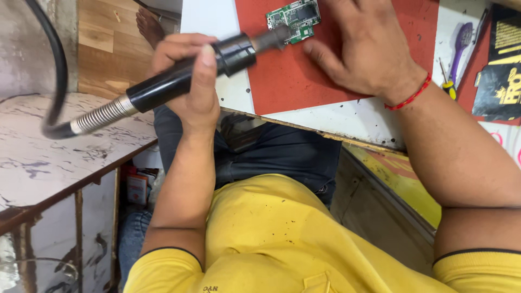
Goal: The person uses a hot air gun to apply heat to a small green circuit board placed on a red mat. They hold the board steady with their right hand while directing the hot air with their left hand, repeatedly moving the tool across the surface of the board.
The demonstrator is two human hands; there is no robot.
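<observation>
A black hot-air tool handle is being gripped by the left hand, fingers wrapped around it, its nozzle being aimed at a green circuit board. The board is being kept on the red mat, near the table's far edge. The right hand is being rested, loosely spread, just beside the board, possibly touching it.

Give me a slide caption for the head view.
Left hand aims black hot-air wand at green circuit board; right hand on red mat.
</observation>
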